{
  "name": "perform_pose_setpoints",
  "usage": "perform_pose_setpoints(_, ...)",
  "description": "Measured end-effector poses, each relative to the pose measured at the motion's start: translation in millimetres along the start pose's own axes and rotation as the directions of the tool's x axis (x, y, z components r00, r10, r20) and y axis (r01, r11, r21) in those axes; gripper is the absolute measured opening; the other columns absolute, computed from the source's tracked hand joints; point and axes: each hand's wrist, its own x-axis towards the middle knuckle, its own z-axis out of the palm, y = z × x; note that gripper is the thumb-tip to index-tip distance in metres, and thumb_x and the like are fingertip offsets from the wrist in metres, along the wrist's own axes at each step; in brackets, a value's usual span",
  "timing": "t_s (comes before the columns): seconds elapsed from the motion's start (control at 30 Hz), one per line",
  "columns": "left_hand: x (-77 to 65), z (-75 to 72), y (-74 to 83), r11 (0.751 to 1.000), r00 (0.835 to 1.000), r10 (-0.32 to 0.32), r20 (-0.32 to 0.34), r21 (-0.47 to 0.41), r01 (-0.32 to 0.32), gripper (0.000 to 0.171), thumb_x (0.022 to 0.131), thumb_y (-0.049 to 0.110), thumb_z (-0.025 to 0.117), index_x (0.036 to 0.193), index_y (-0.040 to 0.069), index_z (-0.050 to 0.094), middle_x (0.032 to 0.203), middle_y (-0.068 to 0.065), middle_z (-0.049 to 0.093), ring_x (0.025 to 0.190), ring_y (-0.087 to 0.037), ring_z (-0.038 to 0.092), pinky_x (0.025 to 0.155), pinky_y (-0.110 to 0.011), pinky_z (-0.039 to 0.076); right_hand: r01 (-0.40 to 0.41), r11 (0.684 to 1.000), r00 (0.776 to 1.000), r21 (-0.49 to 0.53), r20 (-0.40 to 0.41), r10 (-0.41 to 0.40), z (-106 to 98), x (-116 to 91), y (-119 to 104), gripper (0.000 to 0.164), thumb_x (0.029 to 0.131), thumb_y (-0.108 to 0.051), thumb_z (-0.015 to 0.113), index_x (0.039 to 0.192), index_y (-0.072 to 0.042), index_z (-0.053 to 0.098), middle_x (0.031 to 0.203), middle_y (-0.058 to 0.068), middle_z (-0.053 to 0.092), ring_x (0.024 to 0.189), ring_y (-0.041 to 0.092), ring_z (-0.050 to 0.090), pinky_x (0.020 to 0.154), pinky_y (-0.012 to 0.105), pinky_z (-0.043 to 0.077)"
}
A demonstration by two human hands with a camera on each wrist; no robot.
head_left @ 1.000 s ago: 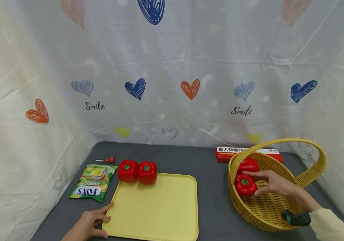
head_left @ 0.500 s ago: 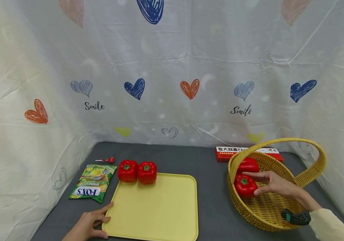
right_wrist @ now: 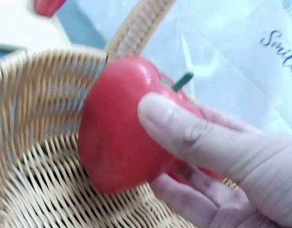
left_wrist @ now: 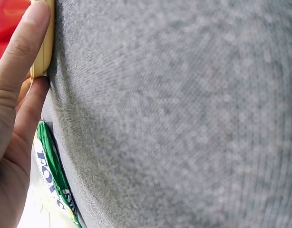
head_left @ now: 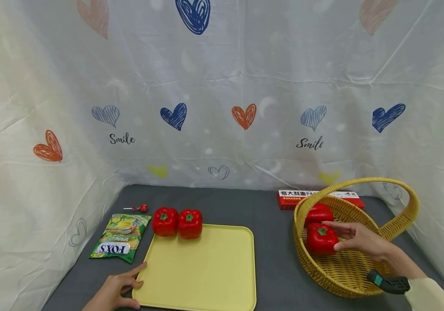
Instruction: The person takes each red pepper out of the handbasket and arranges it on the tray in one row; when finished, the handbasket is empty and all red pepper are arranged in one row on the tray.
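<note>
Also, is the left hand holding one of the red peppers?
No, in the head view the left hand touches the left edge of the yellow tray, apart from the red peppers.

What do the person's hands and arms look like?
The left hand is bare, and no left sleeve shows. The right hand has no glove either; behind it are a black wristband with a green patch and a cream sleeve.

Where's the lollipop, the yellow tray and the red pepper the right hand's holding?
Lollipop (head_left: 143, 208): head view, on its red candy end.
Yellow tray (head_left: 200, 270): head view, on its bare middle.
Held red bell pepper (right_wrist: 120, 126): right wrist view, on its smooth side.
</note>
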Motion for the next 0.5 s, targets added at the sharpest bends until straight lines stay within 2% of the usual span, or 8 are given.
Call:
perform_pose_setpoints(0.13,-0.4,1.2,-0.9,1.000,1.000,0.001,0.002,0.001,-0.001,0.052,0.072,0.031,0.080,0.104,-0.009,0.070,0.129,-0.040,0.045,0.108,-0.001,0.053,0.074,-0.019,0.054,-0.006,0.994,1.000,0.105,-0.003,0.007,4.0,-11.3,-1.4,0.056,0.095,-0.003,0.058,0.145,0.006,0.034,0.147,0.022,0.037,0.110,-0.012,0.047,0.089,0.040,0.052)
perform_pose_setpoints(0.23,-0.7,1.2,-1.5,1.000,1.000,0.003,0.000,0.014,-0.003,0.052,0.072,0.031,0.080,0.104,-0.008,0.070,0.130,-0.037,0.046,0.110,-0.001,0.051,0.074,-0.018,0.054,-0.028,0.985,0.999,0.168,-0.018,0.032,9.0,-20.6,-6.1,0.054,0.095,-0.003,0.058,0.146,-0.007,0.042,0.141,0.000,0.047,0.109,-0.013,0.049,0.091,0.043,0.051)
perform_pose_setpoints(0.33,-1.2,0.9,-2.2,0.999,1.000,0.018,-0.011,0.031,-0.018,0.051,0.073,0.032,0.079,0.104,-0.007,0.071,0.131,-0.033,0.048,0.111,-0.002,0.051,0.073,-0.018,0.054,-0.043,0.975,0.998,0.217,-0.045,0.054,14.8,-30.3,-12.7,0.049,0.095,-0.003,0.058,0.139,-0.026,0.052,0.129,-0.017,0.051,0.108,-0.010,0.052,0.091,0.044,0.050)
perform_pose_setpoints(0.4,-1.4,0.8,-2.6,0.998,0.999,0.029,-0.018,0.047,-0.029,0.051,0.073,0.034,0.079,0.104,-0.005,0.071,0.132,-0.031,0.049,0.111,-0.002,0.051,0.073,-0.017,0.054,-0.044,0.968,0.997,0.247,-0.055,0.060,18.7,-36.4,-17.2,0.047,0.095,-0.003,0.057,0.131,-0.035,0.057,0.124,-0.021,0.053,0.108,-0.007,0.054,0.091,0.045,0.050)
perform_pose_setpoints(0.5,-2.3,1.0,-3.8,0.998,0.999,0.045,-0.029,0.049,-0.043,0.050,0.073,0.034,0.079,0.105,-0.004,0.072,0.136,-0.023,0.049,0.112,-0.001,0.050,0.073,-0.017,0.054,-0.043,0.952,0.997,0.302,-0.051,0.061,23.5,-43.8,-23.5,0.047,0.097,-0.002,0.054,0.124,-0.040,0.060,0.122,-0.020,0.056,0.108,-0.002,0.057,0.091,0.045,0.050)
